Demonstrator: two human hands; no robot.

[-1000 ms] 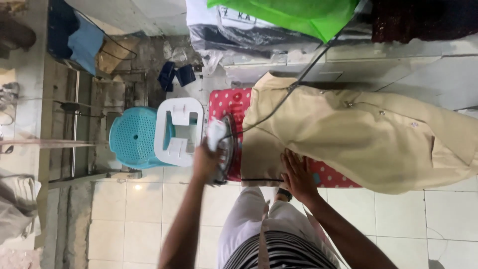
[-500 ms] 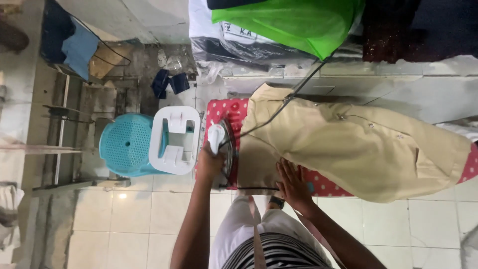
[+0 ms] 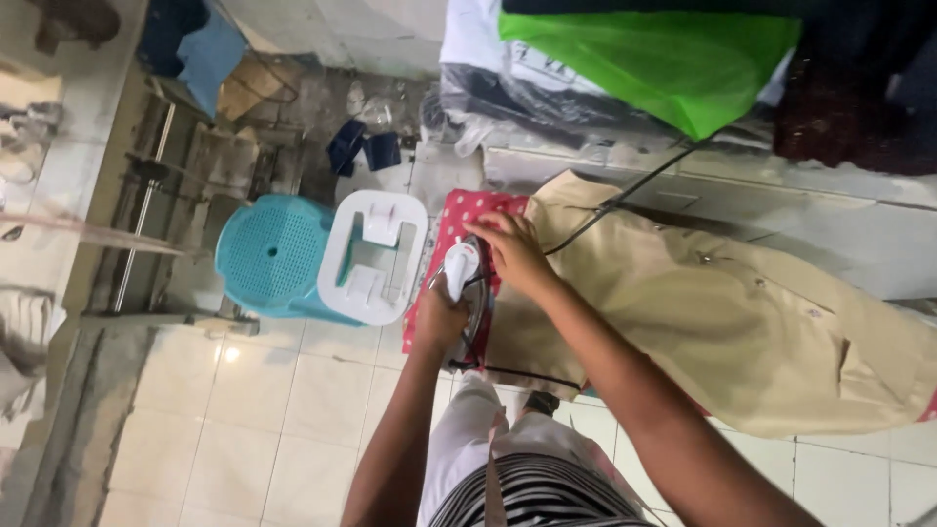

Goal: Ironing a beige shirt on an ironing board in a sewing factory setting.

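Observation:
A beige garment [image 3: 742, 322] lies spread over a red, white-dotted ironing pad [image 3: 451, 217]. My left hand [image 3: 439, 320] is shut on the white handle of an electric iron [image 3: 467, 278], which rests at the garment's left end. A black cord [image 3: 625, 190] runs from the iron across the cloth toward the back. My right hand [image 3: 515, 256] lies flat on the garment right beside the iron's front, fingers spread and pressing the fabric.
To the left of the pad stand a white plastic stool [image 3: 376, 256] and a teal perforated stool [image 3: 271, 256]. A green plastic bag [image 3: 673, 59] and wrapped bundles lie behind the pad. White floor tiles [image 3: 244, 429] surround my legs.
My right hand has moved from the garment's near edge up across the cloth to the spot beside the iron. My left hand still grips the iron at the garment's left end.

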